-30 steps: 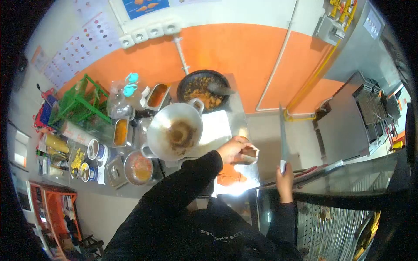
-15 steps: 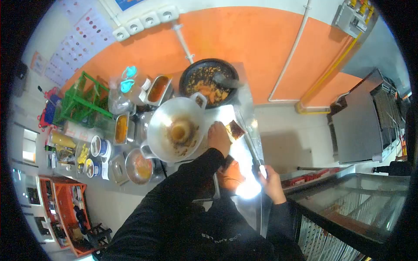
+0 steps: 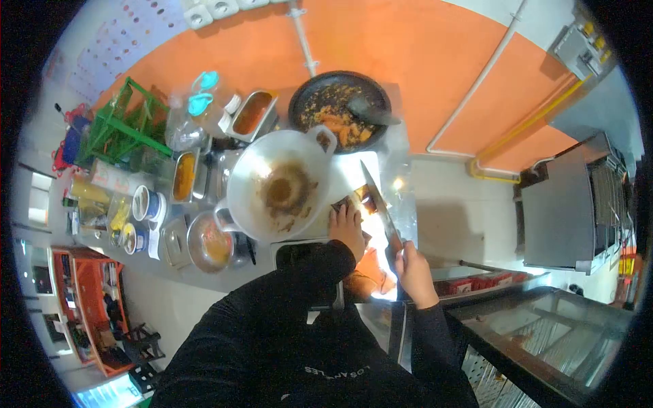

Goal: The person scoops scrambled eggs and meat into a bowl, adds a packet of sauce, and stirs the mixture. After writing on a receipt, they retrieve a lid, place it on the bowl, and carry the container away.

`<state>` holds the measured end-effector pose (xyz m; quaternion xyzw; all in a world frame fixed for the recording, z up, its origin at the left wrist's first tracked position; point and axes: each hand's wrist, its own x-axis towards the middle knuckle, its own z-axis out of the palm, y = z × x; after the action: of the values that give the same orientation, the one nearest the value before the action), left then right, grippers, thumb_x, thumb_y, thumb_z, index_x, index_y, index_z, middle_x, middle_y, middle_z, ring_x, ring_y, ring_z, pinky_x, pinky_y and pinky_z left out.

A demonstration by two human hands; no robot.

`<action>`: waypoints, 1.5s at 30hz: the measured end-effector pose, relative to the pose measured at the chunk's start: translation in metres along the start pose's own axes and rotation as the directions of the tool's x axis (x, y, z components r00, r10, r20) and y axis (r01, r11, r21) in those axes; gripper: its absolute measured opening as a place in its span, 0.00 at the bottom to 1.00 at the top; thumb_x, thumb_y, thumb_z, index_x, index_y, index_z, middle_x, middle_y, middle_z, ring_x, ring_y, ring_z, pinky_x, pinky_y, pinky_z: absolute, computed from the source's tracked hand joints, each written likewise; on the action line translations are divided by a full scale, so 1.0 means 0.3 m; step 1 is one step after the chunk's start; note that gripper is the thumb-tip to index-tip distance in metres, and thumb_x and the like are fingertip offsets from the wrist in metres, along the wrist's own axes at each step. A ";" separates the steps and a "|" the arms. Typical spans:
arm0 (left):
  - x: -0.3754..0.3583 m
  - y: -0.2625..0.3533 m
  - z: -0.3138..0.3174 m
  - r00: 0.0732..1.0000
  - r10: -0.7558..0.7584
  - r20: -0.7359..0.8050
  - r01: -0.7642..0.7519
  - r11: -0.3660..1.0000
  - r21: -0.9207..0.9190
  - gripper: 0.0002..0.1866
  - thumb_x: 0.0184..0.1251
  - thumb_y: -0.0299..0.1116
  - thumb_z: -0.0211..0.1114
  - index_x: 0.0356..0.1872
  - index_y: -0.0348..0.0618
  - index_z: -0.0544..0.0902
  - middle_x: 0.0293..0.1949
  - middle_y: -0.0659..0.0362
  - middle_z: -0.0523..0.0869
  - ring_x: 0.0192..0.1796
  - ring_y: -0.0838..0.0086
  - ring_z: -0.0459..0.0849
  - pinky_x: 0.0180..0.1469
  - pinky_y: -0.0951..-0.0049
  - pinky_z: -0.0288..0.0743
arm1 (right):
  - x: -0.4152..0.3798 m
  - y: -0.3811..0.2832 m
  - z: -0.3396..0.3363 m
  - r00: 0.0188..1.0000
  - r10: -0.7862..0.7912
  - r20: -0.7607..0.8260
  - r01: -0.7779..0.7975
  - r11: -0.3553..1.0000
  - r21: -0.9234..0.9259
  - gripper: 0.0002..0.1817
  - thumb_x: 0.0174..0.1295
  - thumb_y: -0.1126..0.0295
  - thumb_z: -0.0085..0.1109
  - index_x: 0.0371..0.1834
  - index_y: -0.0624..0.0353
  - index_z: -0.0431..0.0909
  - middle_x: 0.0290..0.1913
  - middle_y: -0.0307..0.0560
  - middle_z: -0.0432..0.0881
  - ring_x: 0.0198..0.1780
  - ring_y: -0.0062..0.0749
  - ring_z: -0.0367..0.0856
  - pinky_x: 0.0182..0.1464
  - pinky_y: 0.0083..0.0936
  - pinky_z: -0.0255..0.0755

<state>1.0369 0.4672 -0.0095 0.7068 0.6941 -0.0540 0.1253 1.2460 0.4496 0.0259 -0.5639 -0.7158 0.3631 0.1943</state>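
My right hand point(image 3: 416, 273) is closed around the handle of a long knife point(image 3: 382, 211), its blade pointing away from me along the right side of a white cutting board point(image 3: 350, 170). My left hand point(image 3: 347, 230) rests on the board with fingers bent down, holding a dark brown food piece point(image 3: 340, 203). Another browned piece point(image 3: 367, 198) with yellowish parts lies between those fingers and the blade. Nearer to my body, an orange-brown item point(image 3: 369, 273) sits in bright glare, partly hidden by my left sleeve.
A large pale wok point(image 3: 255, 170) stands left of the board. Behind it is a black pan point(image 3: 299, 112) with crumbly food and a spatula point(image 3: 371, 112). Metal trays of sauce point(image 3: 252, 114), a metal bowl point(image 3: 194, 243), tubs point(image 3: 141, 204) and a green rack point(image 3: 115, 129) crowd the left side.
The view has shifted. My right hand has moved forward along the board, and the knife lies nearer my left hand. The left hand has drawn back a little, exposing the dark piece.
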 end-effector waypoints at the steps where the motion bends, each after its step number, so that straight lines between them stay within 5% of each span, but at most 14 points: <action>1: -0.001 -0.005 -0.015 1.000 0.012 -0.010 -0.012 1.000 0.000 0.42 0.61 0.48 0.66 0.73 0.38 0.64 0.76 0.49 0.62 0.77 0.52 0.59 0.76 0.40 0.48 | 0.012 0.005 0.011 1.000 -0.018 -0.017 0.018 1.000 -0.021 0.10 0.68 0.69 0.55 0.47 0.61 0.68 0.32 0.68 0.81 0.36 0.70 0.80 0.35 0.54 0.72; 10: 0.001 -0.033 -0.083 0.998 0.032 0.052 -0.025 0.992 -0.127 0.36 0.65 0.41 0.64 0.73 0.43 0.67 0.77 0.51 0.64 0.78 0.52 0.57 0.78 0.45 0.46 | 0.089 -0.084 0.006 0.996 -0.024 0.091 0.034 0.993 -0.110 0.09 0.70 0.67 0.54 0.48 0.56 0.72 0.41 0.64 0.83 0.40 0.64 0.83 0.39 0.51 0.76; 19: 0.006 -0.025 -0.078 0.998 -0.005 0.055 0.014 0.986 -0.168 0.34 0.67 0.42 0.62 0.73 0.43 0.68 0.77 0.52 0.63 0.79 0.52 0.56 0.79 0.45 0.43 | 0.101 -0.070 0.054 0.993 -0.093 0.079 0.106 0.976 -0.192 0.15 0.68 0.68 0.56 0.55 0.61 0.72 0.40 0.61 0.84 0.37 0.61 0.84 0.35 0.49 0.77; 34: 0.013 -0.022 -0.059 0.999 0.005 0.050 0.000 0.994 -0.105 0.31 0.70 0.41 0.56 0.73 0.42 0.69 0.77 0.52 0.64 0.79 0.53 0.56 0.80 0.45 0.40 | 0.107 -0.099 0.103 0.996 -0.061 0.066 0.083 0.906 -0.416 0.11 0.67 0.68 0.56 0.48 0.59 0.69 0.35 0.60 0.83 0.35 0.62 0.83 0.34 0.53 0.76; 43: 0.026 -0.019 -0.101 0.978 -0.012 0.206 0.030 0.996 -0.088 0.35 0.73 0.49 0.55 0.77 0.43 0.63 0.80 0.55 0.58 0.82 0.56 0.49 0.81 0.48 0.33 | 0.138 -0.104 0.127 0.995 -0.073 0.064 0.094 0.878 -0.469 0.09 0.68 0.70 0.54 0.45 0.62 0.68 0.30 0.60 0.82 0.32 0.61 0.84 0.31 0.50 0.77; 45: 0.020 -0.016 -0.086 0.990 -0.008 0.139 0.019 0.997 -0.080 0.31 0.72 0.41 0.50 0.75 0.42 0.66 0.78 0.54 0.61 0.80 0.54 0.54 0.81 0.45 0.37 | 0.134 -0.128 0.137 0.996 -0.048 0.073 0.078 0.866 -0.495 0.09 0.68 0.70 0.53 0.45 0.63 0.68 0.30 0.61 0.82 0.32 0.60 0.84 0.31 0.49 0.77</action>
<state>1.0298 0.4795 0.0133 0.6908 0.6903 -0.0756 0.2014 1.1805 0.4717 0.0219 -0.5606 -0.8084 0.1765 0.0336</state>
